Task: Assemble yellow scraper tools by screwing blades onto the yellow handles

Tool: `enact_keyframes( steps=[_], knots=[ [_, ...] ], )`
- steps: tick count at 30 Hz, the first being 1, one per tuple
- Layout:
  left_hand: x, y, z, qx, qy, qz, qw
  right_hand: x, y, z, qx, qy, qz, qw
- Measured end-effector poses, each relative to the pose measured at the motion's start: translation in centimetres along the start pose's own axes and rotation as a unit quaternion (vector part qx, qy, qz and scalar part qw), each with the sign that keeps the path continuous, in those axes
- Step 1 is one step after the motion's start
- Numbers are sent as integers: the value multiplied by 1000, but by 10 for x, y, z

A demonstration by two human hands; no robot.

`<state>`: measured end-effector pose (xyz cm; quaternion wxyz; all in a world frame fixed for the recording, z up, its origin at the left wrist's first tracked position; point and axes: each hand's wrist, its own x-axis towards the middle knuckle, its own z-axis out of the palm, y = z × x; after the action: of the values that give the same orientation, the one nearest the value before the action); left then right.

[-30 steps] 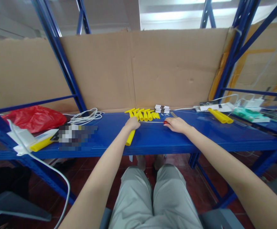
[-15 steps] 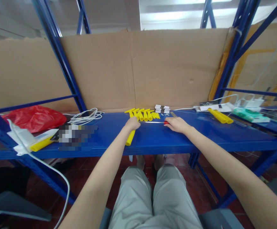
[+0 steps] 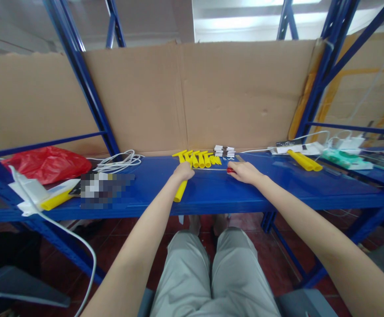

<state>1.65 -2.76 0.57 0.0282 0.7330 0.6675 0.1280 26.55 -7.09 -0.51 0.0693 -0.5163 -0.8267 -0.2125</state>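
Basically nearest are grey trousers, then the blue shelf. Yellow tube sits mid-shelf, one end toward the person by the front edge; left hand is closed around its upper part. Probably light, stiff plastic, smooth so maybe slippery, not very fragile; best hold is round the tube, as now. Right hand grips a red handle, thin metal shaft running toward the left hand; likely rigid, best held by the handle. Left fingers hide the shaft's tip, can't tell if it enters anything. Tube's top covered too, most of the red handle as well. Behind: row of yellow T-shaped pieces, white-and-black stack too small to make out, then cardboard
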Motion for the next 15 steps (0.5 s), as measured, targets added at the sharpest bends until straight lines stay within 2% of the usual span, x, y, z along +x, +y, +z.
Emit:
enact_keyframes(
  steps=[9,15],
  knots=[
    [-1,0,-2,4,-4,3,1000,-1,-1,-2,3,-2,-26,1000],
    [-1,1,-2,2,-15,4,1000,0,1,-1,1,-16,-18,1000]
  ],
)
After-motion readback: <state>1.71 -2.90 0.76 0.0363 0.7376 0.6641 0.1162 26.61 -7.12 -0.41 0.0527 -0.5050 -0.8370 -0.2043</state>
